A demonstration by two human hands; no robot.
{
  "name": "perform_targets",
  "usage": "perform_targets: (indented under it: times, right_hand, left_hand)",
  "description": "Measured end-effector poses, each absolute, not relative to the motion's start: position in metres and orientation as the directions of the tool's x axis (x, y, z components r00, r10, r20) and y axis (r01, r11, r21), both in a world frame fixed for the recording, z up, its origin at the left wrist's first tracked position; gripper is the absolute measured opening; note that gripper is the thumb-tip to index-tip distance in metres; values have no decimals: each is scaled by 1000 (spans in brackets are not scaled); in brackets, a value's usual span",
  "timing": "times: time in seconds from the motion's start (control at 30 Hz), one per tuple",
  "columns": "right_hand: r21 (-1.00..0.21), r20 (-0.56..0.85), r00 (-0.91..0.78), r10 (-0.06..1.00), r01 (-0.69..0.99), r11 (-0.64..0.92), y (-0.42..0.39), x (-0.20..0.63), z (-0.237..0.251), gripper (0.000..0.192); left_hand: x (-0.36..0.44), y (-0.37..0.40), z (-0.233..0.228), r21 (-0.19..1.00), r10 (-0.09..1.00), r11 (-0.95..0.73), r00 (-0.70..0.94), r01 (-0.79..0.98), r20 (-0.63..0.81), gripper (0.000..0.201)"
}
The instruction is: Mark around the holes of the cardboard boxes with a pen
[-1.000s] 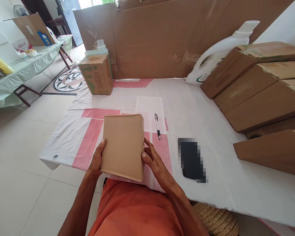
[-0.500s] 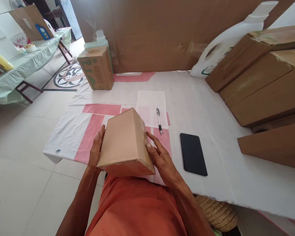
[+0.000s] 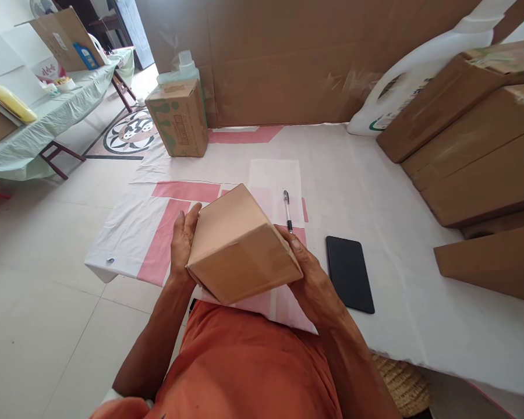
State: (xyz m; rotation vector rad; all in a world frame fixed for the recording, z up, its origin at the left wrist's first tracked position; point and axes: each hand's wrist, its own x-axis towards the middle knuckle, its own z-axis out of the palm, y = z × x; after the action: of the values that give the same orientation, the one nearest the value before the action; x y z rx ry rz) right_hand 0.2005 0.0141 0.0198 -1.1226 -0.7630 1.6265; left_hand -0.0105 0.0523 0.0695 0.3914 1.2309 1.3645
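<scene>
Closed plain cardboard box [image 3: 240,244] is up off the surface [image 3: 375,192], tilted, one corner toward the camera, held just above the near edge in front of the person's orange shirt [image 3: 244,366]. All flaps look shut — no tape or label visible on the faces that show, so it reads as a box being handled and checked, nothing yet written or stuck on it.

Left hand [image 3: 184,241] lies flat against the left side, fingers straight and pressed to the cardboard. Right hand [image 3: 310,279] cups the right lower side, thumb on the edge — both grips clamped on the box from opposite sides.

Just beyond: pen [image 3: 287,210] on a white paper sheet [image 3: 274,177], untouched. Black phone [image 3: 349,273] lies to the right, apart from the hand. Farther back, a small printed carton [image 3: 178,119], a white jug [image 3: 413,70] and stacked flat cartons [image 3: 475,145].
</scene>
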Motion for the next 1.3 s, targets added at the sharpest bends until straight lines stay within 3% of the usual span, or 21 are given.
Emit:
perform_targets:
  times: [0.23,0.37,0.5,0.6,0.67,0.9,1.1,1.3]
  right_hand:
    - [-890,-159,-201,967,-394,-229,39,213,36,80]
    - [-902,-88,-156,984,-407,-145,46,216,36,77]
    - [-936,-116,-81,990,-323,-136,53,223,35,62]
    - [-961,-152,-76,986,-222,-165,58,227,38,65]
    - [-969,-154,-79,985,-184,-166,60,227,40,67]
    - [-977,-176,-74,982,-110,-184,60,224,52,74]
    - [-932,-290,-48,956,241,-271,65,225,62,93]
    - [-915,-301,-8,954,285,-286,78,223,53,95]
  left_hand:
    - [-6,72,79,823,883,294,-191,-486,-428,74]
    - [-8,63,75,857,934,302,-52,-417,-355,78]
    - [-17,43,87,987,981,154,126,-39,-148,70]
    - [-24,29,99,966,982,16,179,258,-64,63]
    - [-26,24,104,944,977,-24,206,329,-47,66]
    - [-21,26,107,907,990,-93,135,410,40,62]
    - [-17,49,109,959,990,-122,-39,257,136,40]
    - [-20,77,100,910,990,-131,-2,393,143,55]
